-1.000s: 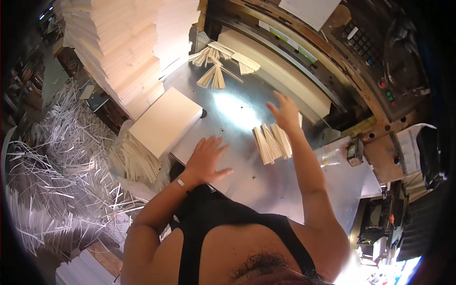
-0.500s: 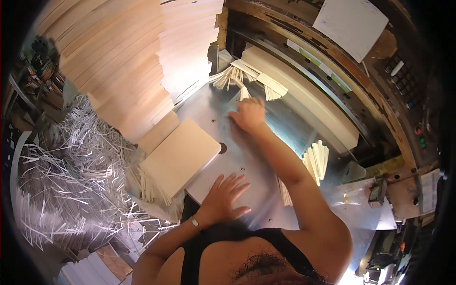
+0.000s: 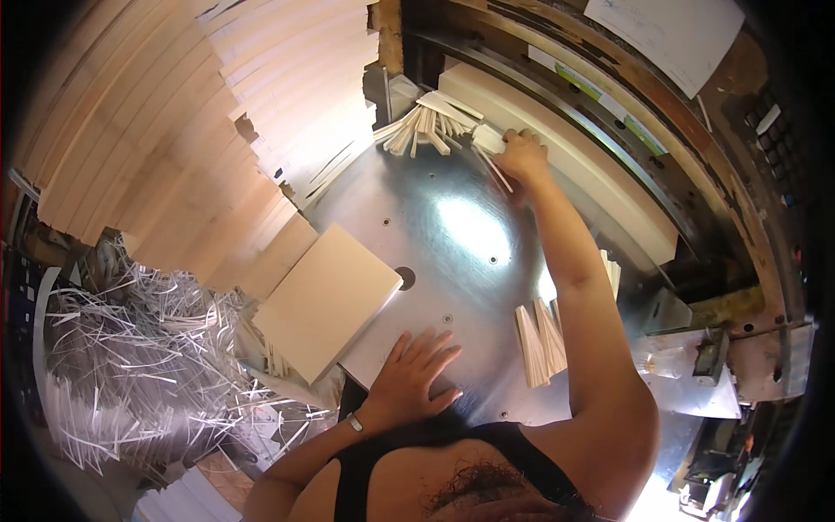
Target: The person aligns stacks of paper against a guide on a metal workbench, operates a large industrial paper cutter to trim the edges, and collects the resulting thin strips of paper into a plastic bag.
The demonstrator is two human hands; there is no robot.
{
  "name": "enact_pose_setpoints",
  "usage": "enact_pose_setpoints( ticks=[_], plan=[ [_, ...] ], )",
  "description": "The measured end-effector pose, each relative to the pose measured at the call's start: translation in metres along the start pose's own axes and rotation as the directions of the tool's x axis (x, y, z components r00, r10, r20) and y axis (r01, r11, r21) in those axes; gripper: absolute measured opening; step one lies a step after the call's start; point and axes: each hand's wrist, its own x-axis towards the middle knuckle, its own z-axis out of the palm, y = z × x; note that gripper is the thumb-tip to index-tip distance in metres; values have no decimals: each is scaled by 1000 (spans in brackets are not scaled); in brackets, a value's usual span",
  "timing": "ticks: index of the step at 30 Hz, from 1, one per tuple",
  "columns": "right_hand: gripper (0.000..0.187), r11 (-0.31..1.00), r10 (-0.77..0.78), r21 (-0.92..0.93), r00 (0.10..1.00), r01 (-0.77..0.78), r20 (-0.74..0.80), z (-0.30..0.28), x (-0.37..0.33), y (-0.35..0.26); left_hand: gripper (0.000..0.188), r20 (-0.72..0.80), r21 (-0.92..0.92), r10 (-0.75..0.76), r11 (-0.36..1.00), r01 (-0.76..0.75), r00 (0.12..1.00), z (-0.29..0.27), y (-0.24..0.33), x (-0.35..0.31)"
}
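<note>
My right hand [image 3: 524, 158] reaches far across the metal table, its fingers curled over a small bundle of cream paper strips [image 3: 489, 137] beside a long pale block [image 3: 557, 165]. The palm side of that hand is hidden. To its left, a fanned heap of paper strips [image 3: 426, 124] lies in the back corner. My left hand [image 3: 413, 376] rests with fingers spread on the table's near part and holds nothing. Close to it sits a squared stack of cream paper [image 3: 329, 303]. More fanned strips [image 3: 541, 344] lie near my right forearm, which partly covers them.
Tall stacks of cream paper [image 3: 165, 130] rise at the left. Below them lies a big tangle of shredded paper strips [image 3: 148, 374]. A machine frame [image 3: 609, 109] spans the back right, with a white sheet [image 3: 670, 35] on top. The metal table [image 3: 417, 235] has a round hole.
My right hand has moved right, from the strips near the back corner to the bundle by the long block. My left hand stays spread on the table. The view has shifted slightly.
</note>
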Motion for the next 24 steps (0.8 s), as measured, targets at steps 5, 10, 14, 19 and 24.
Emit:
enact_pose_setpoints(
  ticks=[5,10,14,19,24],
  plan=[
    [30,980,-196,-6,977,197,-85,6,-14,63,63,-10,-15,26,1000,-26,1000,2,2,6],
    [19,946,-252,-212,968,247,3,-22,-51,140,62,6,-16,16,1000,-16,1000,7,3,6],
    [16,973,-109,-209,993,98,-41,-42,-109,213,63,-36,-5,47,999,-47,998,14,8,7],
    [21,973,153,-162,984,-166,-93,-50,-177,265,62,-48,-3,65,998,-66,997,17,9,7],
    [29,965,250,62,963,-257,103,-45,-223,257,63,-59,-1,40,999,-40,997,8,-1,3]
  ],
)
